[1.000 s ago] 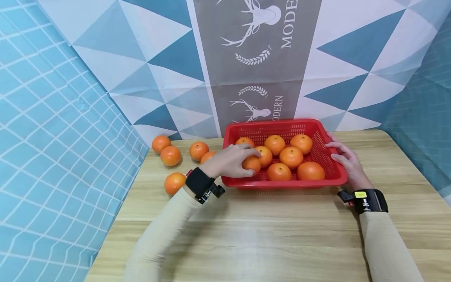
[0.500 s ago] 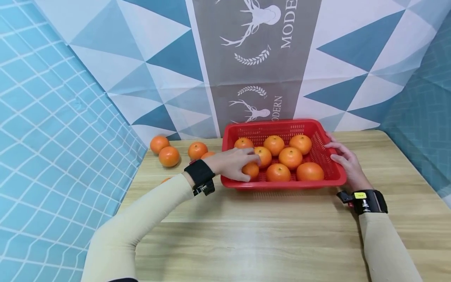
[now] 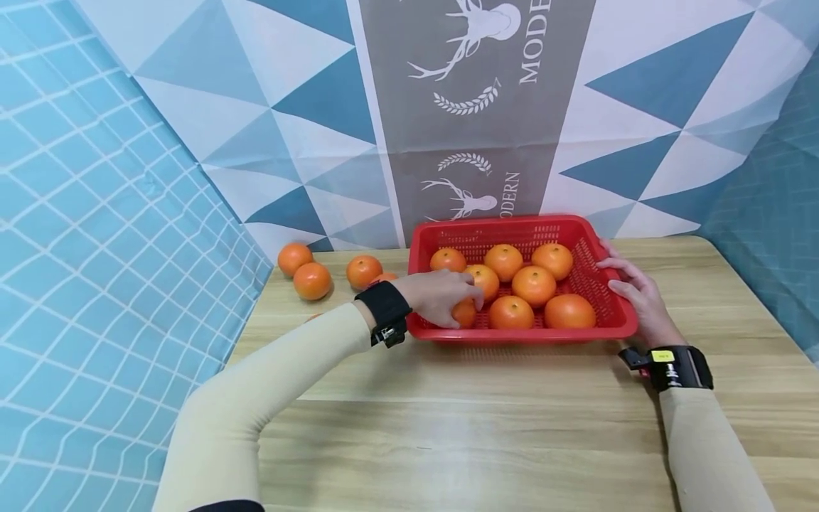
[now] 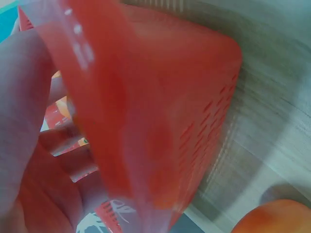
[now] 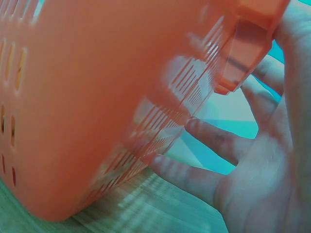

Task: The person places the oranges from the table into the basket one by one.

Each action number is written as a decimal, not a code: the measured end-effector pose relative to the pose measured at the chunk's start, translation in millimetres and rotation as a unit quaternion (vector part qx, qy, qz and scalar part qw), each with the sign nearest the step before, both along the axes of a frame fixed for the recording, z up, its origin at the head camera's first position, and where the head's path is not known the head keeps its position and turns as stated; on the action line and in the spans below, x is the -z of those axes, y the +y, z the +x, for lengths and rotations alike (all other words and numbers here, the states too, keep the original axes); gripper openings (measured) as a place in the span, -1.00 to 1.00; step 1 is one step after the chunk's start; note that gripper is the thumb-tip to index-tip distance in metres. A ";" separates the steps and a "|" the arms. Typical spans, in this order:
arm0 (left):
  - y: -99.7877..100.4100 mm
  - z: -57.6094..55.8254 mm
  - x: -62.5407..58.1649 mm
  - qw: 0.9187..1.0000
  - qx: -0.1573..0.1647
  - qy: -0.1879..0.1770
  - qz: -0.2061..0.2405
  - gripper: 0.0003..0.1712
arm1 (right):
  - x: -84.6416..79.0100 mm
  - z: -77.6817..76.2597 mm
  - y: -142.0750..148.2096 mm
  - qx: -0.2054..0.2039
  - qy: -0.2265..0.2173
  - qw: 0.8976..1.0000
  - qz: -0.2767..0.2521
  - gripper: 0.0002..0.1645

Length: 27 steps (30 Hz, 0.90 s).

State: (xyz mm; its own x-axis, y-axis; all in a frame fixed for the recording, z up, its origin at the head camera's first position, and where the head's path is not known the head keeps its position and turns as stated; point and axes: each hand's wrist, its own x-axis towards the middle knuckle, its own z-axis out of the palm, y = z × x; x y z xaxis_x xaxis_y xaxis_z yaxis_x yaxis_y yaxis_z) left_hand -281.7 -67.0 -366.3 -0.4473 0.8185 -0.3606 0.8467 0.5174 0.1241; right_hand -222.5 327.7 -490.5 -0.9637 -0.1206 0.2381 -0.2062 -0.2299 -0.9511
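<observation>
1. Far left of the head frame: blue cloth [image 3: 96, 249] with white grid lines.
2. Left of centre, on the wood table [image 3: 448, 427]: a pair of oranges [image 3: 313, 281] close together, a third orange [image 3: 364, 272] to their right, then a fourth orange [image 3: 387, 277], mostly hidden by your wrist. A small orange sliver [image 3: 313, 317] shows above your sleeve [image 3: 275, 377].
3. Centre: your left hand [image 3: 441, 295], black strap [image 3: 384, 306] at the wrist, reaches over the left rim of the red basket [image 3: 525, 335]. Fingers curve round the near-left orange [image 3: 465, 313], thumb on its near side; you're gripping it inside the basket. In the left wrist view, the basket wall hides most of that contact.
4. Centre to right of centre: seven more oranges [image 3: 534, 285] sit in the basket, in uneven rows.
5. Right of centre: your right hand [image 3: 643, 299] is at the basket's right end. Fingers spread, fairly straight; lower fingertips touch the slotted outer wall, thumb at the rim.
</observation>
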 end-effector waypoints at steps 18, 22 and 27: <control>1.2 5.4 1.0 0.998 -0.023 -0.022 -0.060 -0.43 | 2.1 0.2 1.6 -0.002 0.012 1.000 -0.005 -0.51; 1.2 4.1 2.1 0.997 -0.029 -0.023 -0.064 -0.43 | 1.5 -0.2 1.5 -0.002 0.012 1.000 -0.004 -0.50; 2.3 3.5 2.6 0.997 -0.029 -0.013 -0.069 -0.42 | 1.8 -0.2 1.6 -0.005 0.008 1.000 -0.009 -0.50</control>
State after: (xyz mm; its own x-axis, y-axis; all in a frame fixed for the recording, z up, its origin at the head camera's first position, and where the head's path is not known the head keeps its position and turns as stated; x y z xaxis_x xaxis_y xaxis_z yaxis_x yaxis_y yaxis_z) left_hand -278.3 -64.8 -368.9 -0.4819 0.7332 -0.4798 0.8122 0.5792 0.0694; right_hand -222.8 329.3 -492.3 -0.9582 -0.1266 0.2566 -0.2196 -0.2494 -0.9432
